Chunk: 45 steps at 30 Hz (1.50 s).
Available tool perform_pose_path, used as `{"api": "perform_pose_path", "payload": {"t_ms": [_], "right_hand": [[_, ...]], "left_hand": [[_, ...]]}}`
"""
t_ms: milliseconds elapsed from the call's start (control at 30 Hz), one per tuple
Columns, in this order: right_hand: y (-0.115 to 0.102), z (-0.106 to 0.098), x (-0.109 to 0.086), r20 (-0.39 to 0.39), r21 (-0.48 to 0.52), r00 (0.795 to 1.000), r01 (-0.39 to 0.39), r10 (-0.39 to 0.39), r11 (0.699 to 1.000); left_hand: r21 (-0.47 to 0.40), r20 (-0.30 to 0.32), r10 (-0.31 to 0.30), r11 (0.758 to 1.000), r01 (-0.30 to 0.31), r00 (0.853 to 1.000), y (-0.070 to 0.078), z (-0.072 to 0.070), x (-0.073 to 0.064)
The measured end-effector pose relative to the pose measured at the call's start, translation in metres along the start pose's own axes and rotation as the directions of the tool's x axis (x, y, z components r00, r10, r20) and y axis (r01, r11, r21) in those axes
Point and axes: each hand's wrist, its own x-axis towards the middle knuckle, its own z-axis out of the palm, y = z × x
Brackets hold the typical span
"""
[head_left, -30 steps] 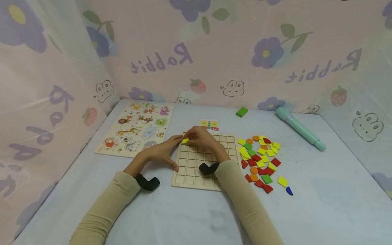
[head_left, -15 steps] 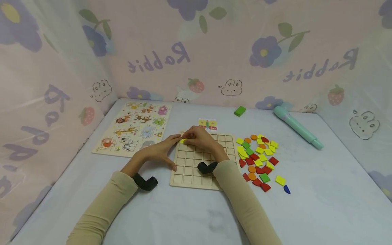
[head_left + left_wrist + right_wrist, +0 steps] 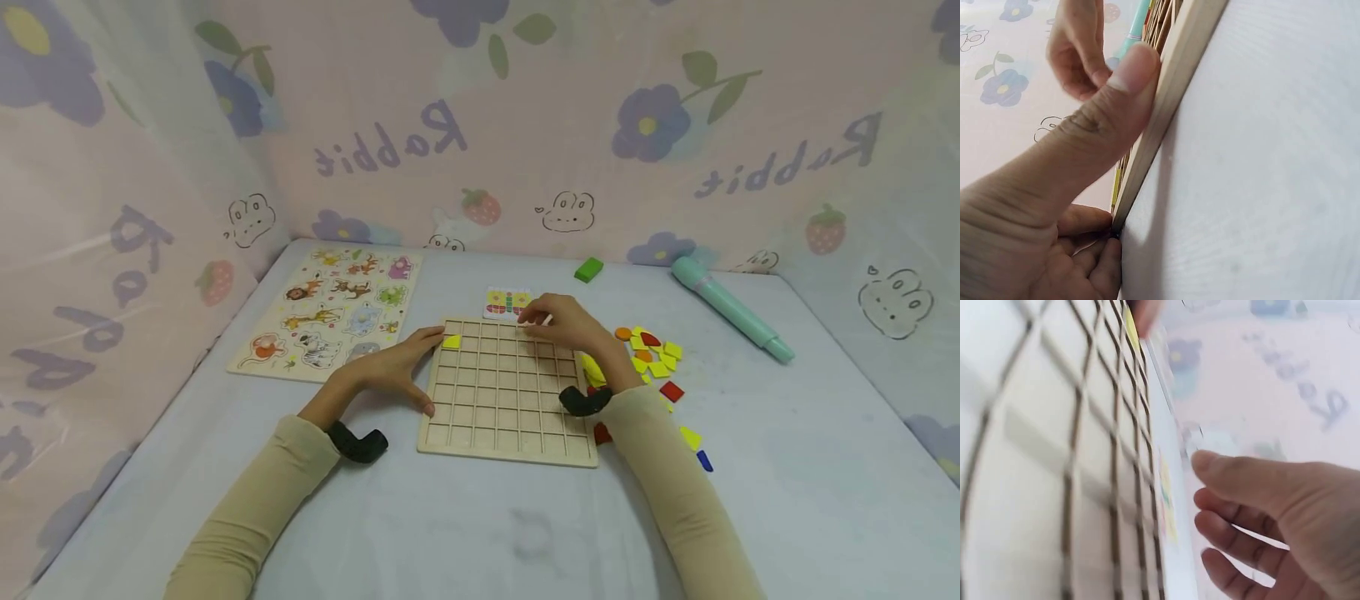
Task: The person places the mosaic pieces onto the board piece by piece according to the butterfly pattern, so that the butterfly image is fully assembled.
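Note:
A pale wooden grid board (image 3: 487,417) lies on the table in front of me. In its far left cell sits a small yellow piece (image 3: 452,342) with one corner cut or rounded off. My left hand (image 3: 390,371) rests along the board's left side, thumb and fingers spread; the left wrist view has the thumb (image 3: 1135,69) against the wooden edge. Above the board's far right part hovers my right hand (image 3: 566,322), fingers loosely bent. Nothing shows between its fingers in the right wrist view. A small printed pattern card (image 3: 506,304) lies just beyond the board.
Loose yellow, red and orange pieces (image 3: 663,367) lie right of the board, partly hidden by the right arm. A blue piece (image 3: 704,461) lies nearer. Behind are a green block (image 3: 588,269) and a mint-green tube-like object (image 3: 731,310). An animal puzzle board (image 3: 322,312) lies at left.
My right hand has let go of the yellow piece, which stays in the far left cell, and has moved right across the board. My left hand has stayed at the board's side.

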Motion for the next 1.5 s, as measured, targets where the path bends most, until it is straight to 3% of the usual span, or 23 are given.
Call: {"api": "perform_pose_path", "payload": {"t_ms": [133,333,567,767,867,1033,1133,1267,1500], "right_hand": [[0.021,-0.019,-0.023,-0.031,-0.055,0.993,-0.112,0.111,0.992],[0.041,-0.030,-0.044,-0.001,-0.068,0.955,-0.295,0.296,0.953],[0.048,-0.032,-0.050,0.043,-0.053,0.935,-0.348,0.351,0.936],[0.047,-0.032,-0.051,0.040,-0.062,0.903,-0.425,0.428,0.903],[0.045,-0.031,-0.049,0.002,-0.091,0.904,-0.426,0.428,0.900],[0.033,-0.031,-0.043,-0.083,-0.135,0.925,-0.379,0.371,0.915],[0.028,-0.032,-0.040,-0.090,-0.149,0.936,-0.351,0.341,0.924],[0.031,-0.035,-0.044,-0.018,-0.123,0.934,-0.357,0.358,0.926],[0.039,-0.038,-0.052,0.130,-0.077,0.906,-0.396,0.403,0.915]], "left_hand": [[0.001,0.002,0.000,1.000,0.000,1.000,0.000,0.000,0.000],[-0.004,0.003,0.000,1.000,0.000,1.000,0.000,0.001,0.000],[-0.003,-0.002,0.001,1.000,-0.001,1.000,-0.001,0.000,-0.001],[-0.002,-0.006,0.002,1.000,-0.002,1.000,-0.001,0.000,-0.001],[0.000,-0.006,-0.003,1.000,0.003,1.000,-0.001,0.000,-0.001],[-0.002,-0.008,0.001,1.000,-0.001,1.000,-0.001,0.000,0.000],[0.002,-0.013,0.005,1.000,-0.005,1.000,-0.002,0.000,0.001],[0.011,-0.014,0.004,1.000,-0.004,1.000,-0.003,0.001,0.002],[0.025,-0.018,-0.002,1.000,0.003,1.000,-0.002,0.001,0.001]]}}
